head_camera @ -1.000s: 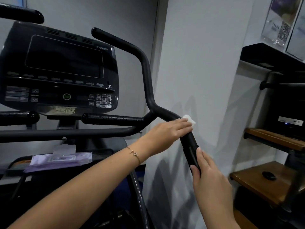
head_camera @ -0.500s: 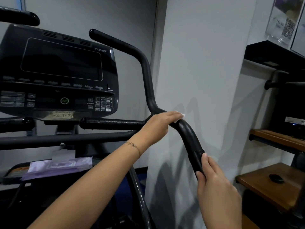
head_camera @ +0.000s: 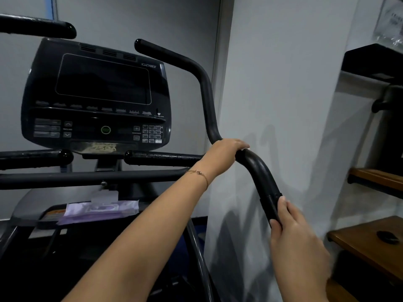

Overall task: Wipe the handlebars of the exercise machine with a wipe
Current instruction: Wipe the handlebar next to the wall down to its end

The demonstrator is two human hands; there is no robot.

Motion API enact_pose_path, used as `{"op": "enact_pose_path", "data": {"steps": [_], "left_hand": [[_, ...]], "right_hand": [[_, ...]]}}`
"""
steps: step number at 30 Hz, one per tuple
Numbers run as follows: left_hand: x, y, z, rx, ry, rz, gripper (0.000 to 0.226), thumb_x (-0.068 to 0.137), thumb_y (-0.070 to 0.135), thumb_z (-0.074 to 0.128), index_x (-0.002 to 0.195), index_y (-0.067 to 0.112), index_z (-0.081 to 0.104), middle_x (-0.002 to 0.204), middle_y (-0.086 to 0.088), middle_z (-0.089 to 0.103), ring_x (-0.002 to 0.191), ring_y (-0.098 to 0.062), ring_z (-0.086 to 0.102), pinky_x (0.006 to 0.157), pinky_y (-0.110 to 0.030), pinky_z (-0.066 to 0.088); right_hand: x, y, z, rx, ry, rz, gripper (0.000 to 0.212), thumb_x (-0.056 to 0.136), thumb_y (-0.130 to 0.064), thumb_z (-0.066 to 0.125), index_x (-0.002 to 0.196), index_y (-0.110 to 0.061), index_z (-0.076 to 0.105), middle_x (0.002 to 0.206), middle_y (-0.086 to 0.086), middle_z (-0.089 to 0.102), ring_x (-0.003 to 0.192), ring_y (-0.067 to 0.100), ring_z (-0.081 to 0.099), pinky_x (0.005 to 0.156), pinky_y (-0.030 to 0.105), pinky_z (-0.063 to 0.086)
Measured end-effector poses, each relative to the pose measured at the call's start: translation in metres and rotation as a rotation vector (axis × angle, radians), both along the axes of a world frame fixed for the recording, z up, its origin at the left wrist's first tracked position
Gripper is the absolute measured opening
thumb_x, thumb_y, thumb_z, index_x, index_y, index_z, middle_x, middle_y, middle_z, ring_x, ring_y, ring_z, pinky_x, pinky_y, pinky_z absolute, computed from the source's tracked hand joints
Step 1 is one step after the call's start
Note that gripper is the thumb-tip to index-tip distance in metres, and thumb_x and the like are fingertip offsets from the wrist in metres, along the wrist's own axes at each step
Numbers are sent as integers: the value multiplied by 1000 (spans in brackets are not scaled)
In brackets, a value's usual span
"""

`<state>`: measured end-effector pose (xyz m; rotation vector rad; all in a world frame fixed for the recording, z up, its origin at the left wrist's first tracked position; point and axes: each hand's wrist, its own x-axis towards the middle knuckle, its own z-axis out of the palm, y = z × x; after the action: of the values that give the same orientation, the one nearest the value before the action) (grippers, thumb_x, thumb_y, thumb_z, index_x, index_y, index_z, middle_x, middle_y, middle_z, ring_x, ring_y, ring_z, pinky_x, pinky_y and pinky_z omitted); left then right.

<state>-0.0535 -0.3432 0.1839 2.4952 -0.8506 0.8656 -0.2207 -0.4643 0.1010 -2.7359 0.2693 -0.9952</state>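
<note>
Head view: the left hand (head_camera: 224, 154) lies over the handlebar (head_camera: 259, 171) at its bend, fingers (head_camera: 239, 144) curled down over the top of the tube and gripping it. The wipe does not show; whether it sits under that palm cannot be told. Above these fingers the bar rises steeply, then turns left to its rounded end beside the console (head_camera: 96, 99). Below and to the right of them it slopes down toward the right hand (head_camera: 294, 236). That hand grips the bar's lower end just under a joint in the tube, thumb (head_camera: 282, 207) laid along the near side and fingertips (head_camera: 275, 224) wrapped round from the left. A bare stretch of bar separates the two hands. A thin bracelet (head_camera: 199, 173) circles the left wrist. Left of the left fingers, a short bar (head_camera: 163, 158) juts out level under the console, touching the wrist's far side. Further down and left, well apart from both hands, a purple pack (head_camera: 102, 211) lies flat on the machine's tray (head_camera: 50, 216). Right of the right-hand fingers stand wooden shelves (head_camera: 359, 240) against the wall (head_camera: 283, 83).
</note>
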Motion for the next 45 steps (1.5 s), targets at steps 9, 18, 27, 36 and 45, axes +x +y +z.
{"op": "enact_pose_path", "data": {"steps": [9,18,27,36,45], "left_hand": [[-51,-10,-2,127,-30,44,71,79,-18,32,138,18,47,146,8,40,124,-19,48,101,-32,38],[-95,-27,-25,319,-109,-20,71,83,-20,34,144,15,36,153,5,29,143,-9,16,98,-29,44],[-117,-38,-54,367,-115,64,68,88,-16,35,148,14,24,157,4,15,145,-8,8,98,-23,43],[-156,-49,-34,-401,94,46,46,94,-1,40,136,15,49,126,-7,57,113,-21,55,96,-31,45],[-198,-7,-41,-877,479,-97,28,92,2,50,114,16,62,86,-3,65,75,-10,65,65,-21,56]], "right_hand": [[4,-4,-4,53,22,8,53,99,-25,39,147,-24,18,145,-9,34,112,13,54,76,26,46],[1,-16,-8,80,-24,99,56,97,-15,43,147,-22,21,143,-5,36,110,19,55,77,30,46],[4,-23,-10,75,-60,162,53,97,-15,43,146,-21,25,137,-2,43,110,18,56,74,29,45],[-3,-60,14,610,-234,597,43,89,-23,60,131,-23,50,127,-6,54,117,13,49,97,35,43],[-21,-36,24,873,48,1036,10,84,-9,65,85,-17,70,75,4,71,70,16,65,60,27,50]]}}
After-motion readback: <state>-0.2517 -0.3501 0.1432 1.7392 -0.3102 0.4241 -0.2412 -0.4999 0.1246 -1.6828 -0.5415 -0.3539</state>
